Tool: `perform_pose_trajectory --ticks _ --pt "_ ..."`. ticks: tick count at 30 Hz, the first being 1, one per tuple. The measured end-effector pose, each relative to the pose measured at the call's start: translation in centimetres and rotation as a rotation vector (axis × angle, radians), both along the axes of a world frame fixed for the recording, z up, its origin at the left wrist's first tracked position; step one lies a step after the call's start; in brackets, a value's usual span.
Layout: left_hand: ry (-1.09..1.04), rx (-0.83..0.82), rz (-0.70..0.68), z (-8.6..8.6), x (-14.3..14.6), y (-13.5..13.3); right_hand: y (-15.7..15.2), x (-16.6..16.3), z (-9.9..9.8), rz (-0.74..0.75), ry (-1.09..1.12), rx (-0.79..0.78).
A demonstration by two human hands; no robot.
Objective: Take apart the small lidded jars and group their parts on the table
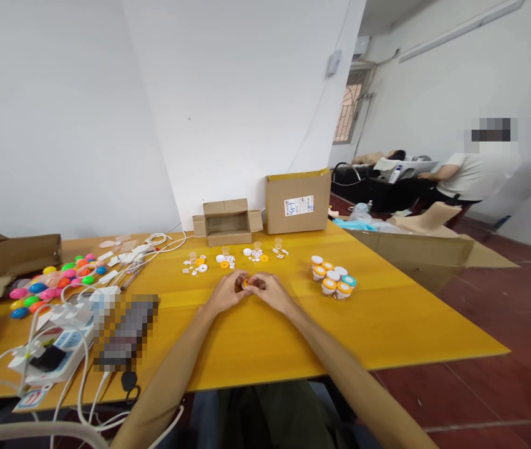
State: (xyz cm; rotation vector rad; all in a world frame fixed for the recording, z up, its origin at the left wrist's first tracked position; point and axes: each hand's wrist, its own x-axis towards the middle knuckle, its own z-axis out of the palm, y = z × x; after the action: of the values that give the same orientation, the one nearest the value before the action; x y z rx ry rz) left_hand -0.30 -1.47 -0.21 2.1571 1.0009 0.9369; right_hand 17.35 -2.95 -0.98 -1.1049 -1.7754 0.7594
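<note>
My left hand and my right hand meet over the middle of the table, fingers curled together. Between their fingertips is a small orange ring-shaped piece, mostly hidden, so its full form does not show. Just beyond the hands lie loose groups of parts: small clear cups, white discs, orange rings and little white pieces. Off to the right of my right hand stands a close cluster of clear jars with orange-and-white lids, plain white lids and one teal lid.
An open small carton and a taller closed box stand at the table's back. Colourful plastic balls, a power strip with tangled cables and a blurred-out dark device occupy the left. A person sits at far right.
</note>
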Motion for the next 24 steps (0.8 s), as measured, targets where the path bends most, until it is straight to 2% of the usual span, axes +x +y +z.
perform_pose_trajectory --ticks 24 --pt "-0.022 -0.021 -0.041 0.68 0.21 -0.23 0.0 0.0 -0.21 0.03 0.077 -0.008"
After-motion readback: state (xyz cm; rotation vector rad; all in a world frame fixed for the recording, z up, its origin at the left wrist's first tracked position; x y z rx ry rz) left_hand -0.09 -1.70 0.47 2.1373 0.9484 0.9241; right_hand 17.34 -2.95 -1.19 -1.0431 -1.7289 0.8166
